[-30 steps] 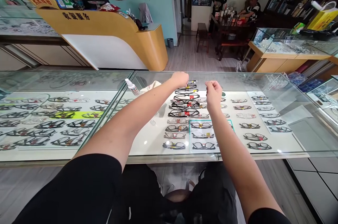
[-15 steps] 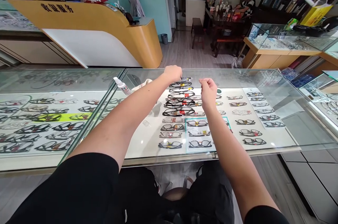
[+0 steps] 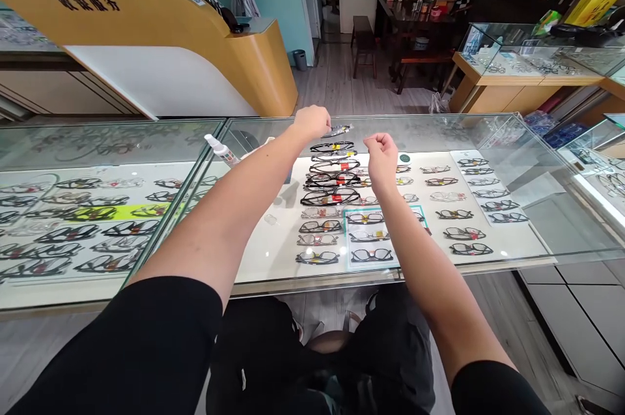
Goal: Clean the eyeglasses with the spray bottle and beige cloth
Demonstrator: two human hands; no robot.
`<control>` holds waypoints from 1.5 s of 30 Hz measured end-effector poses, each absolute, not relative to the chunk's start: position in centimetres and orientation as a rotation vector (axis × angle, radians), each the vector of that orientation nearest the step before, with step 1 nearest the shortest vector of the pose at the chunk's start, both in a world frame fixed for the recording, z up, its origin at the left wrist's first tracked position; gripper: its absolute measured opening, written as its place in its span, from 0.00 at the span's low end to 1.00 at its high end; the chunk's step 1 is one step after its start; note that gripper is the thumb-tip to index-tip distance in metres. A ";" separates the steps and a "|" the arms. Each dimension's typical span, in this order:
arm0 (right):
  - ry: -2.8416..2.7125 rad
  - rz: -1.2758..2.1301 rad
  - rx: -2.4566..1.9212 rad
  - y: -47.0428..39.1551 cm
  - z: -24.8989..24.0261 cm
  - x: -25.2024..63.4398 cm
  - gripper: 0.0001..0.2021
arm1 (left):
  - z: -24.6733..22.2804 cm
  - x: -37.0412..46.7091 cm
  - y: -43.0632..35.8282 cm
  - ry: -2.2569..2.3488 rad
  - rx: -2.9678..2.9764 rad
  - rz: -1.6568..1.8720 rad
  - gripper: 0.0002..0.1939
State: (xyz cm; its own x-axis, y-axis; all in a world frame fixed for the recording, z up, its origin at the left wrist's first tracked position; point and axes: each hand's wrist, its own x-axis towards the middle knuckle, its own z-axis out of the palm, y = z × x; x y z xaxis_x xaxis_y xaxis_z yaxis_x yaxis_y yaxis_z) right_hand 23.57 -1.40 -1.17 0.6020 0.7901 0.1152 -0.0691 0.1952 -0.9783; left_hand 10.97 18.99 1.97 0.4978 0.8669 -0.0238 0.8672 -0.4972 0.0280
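Observation:
My left hand [image 3: 314, 123] is closed at the far end of a column of eyeglasses on the glass counter. A pair of eyeglasses [image 3: 336, 131] juts from its fingers, tilted and apart from the row; the fingertips are partly hidden. To the right, my right hand [image 3: 383, 157] is pinched, thumb against forefinger, and anything between them is too small to make out. Between my arms, several dark-framed eyeglasses [image 3: 333, 179] with red tags lie in a row on the counter top. A white spray bottle [image 3: 222, 151] stands beside my left forearm.
Under the glass of the display counter [image 3: 273, 285] lie more eyeglasses [image 3: 317, 258], in rows. Another display case [image 3: 525, 79] stands at the back right. A yellow cashier desk [image 3: 263, 63] curves behind the counter. People are near a dark table [image 3: 415, 17] beyond.
The view has tipped slightly downward. My left hand and the eyeglasses at its fingers have shifted a little left and away from the row. My right hand keeps its pinch.

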 end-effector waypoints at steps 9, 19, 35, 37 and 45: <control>-0.775 0.698 -1.224 -2.0 -0.9 22.6 0.10 | 5.0 3.9 13.6 1.300 2.129 0.824 0.13; -1.233 0.944 -1.120 -5.4 -0.2 17.6 0.17 | -0.4 -2.2 1.8 0.890 1.447 1.103 0.25; -1.436 0.857 -1.203 -5.4 -0.4 18.0 0.21 | -2.1 -2.2 0.5 0.736 1.494 1.104 0.17; -1.429 0.801 -1.223 -5.3 -0.3 18.4 0.21 | -2.0 -2.4 0.6 0.753 1.504 1.129 0.16; -1.260 0.311 -1.411 -5.0 -0.3 20.5 0.16 | -1.5 -3.1 0.9 0.881 1.695 1.063 0.14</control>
